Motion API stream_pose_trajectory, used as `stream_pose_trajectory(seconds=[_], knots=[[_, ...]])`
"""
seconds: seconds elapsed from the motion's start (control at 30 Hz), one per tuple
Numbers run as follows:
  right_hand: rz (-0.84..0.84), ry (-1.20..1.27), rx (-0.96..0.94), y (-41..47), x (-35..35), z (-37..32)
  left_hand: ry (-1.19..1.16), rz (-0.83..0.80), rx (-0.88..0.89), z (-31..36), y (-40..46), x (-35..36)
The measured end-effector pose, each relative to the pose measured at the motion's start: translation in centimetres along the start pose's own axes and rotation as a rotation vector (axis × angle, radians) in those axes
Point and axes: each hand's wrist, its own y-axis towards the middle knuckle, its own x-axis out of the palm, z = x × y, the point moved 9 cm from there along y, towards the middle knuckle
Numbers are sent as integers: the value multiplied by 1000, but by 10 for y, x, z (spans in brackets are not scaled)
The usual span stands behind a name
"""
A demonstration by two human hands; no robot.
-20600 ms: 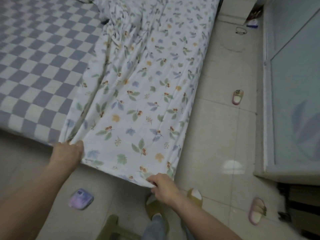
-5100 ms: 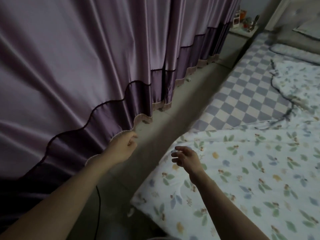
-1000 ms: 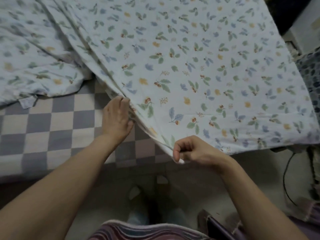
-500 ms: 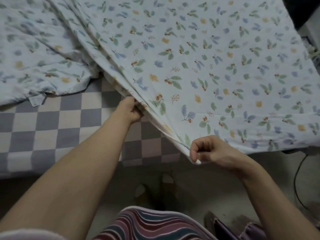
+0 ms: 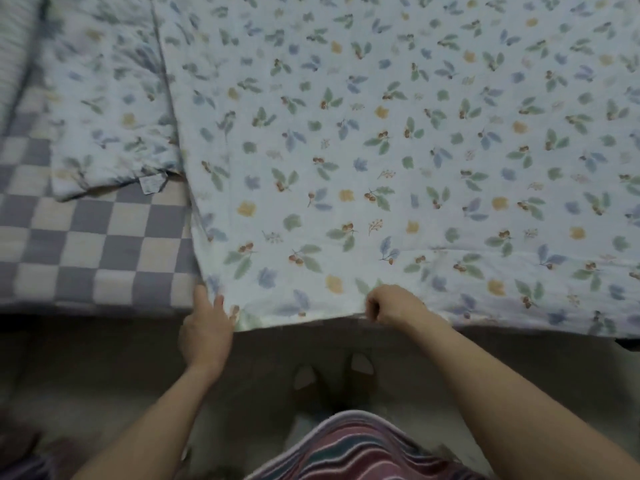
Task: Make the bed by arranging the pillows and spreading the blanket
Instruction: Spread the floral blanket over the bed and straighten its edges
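Both hands hold the near edge of the floral blanket [image 5: 381,150], which lies spread over the bed. Left hand [image 5: 206,329] has its fingers [image 5: 218,303] gripping the blanket's corner; right hand [image 5: 393,304] is curled tight on the hem (knuckles up). Checkered sheet [image 5: 86,247] shows bare at left, where another floral fold [image 5: 104,109] lies bunched.

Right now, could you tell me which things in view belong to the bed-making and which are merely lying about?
Part of the job:
- floral blanket, near edge held
- left hand at its corner
- right hand, fist on the edge
- checkered sheet, partly uncovered

Lying about:
- slippers on the floor
- striped garment on the person
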Motion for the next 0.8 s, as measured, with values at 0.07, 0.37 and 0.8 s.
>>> stream_pose_trajectory(seconds=[0.07, 0.37, 0.8], knots=[[-3, -119, -58, 7, 7, -31, 107, 25, -64, -42, 1, -18], [-9, -436, -195, 22, 68, -58, 379, -85, -85, -82, 27, -8], [55, -22, -38, 29, 56, 1, 231, -164, -253, -87, 81, 43]])
